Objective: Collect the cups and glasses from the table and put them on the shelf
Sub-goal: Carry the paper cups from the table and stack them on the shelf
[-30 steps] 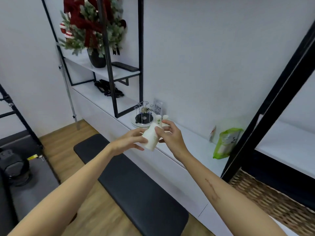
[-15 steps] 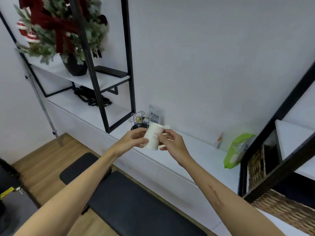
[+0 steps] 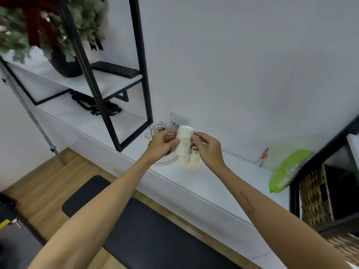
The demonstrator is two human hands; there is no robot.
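A white paper cup (image 3: 184, 141) with a small green print is held upside down between both hands, just above the white shelf top (image 3: 217, 177). My left hand (image 3: 162, 143) grips its left side and my right hand (image 3: 207, 147) pinches its right side. Directly below it another pale cup (image 3: 189, 163) stands on the shelf, partly hidden by the held cup and my right fingers. Whether the two cups touch is not clear.
A wire cup rack on a round plate (image 3: 163, 160) stands behind my left hand. A black metal frame (image 3: 143, 78) rises to the left, with a potted plant (image 3: 64, 63) and keyboard (image 3: 116, 69). A green bag (image 3: 287, 171) and wicker basket (image 3: 314, 199) are right. A black bench (image 3: 147, 230) is below.
My view and both hands have moved closer to the shelf. The cup has gone down toward the shelf top, and a second cup now shows beneath it.
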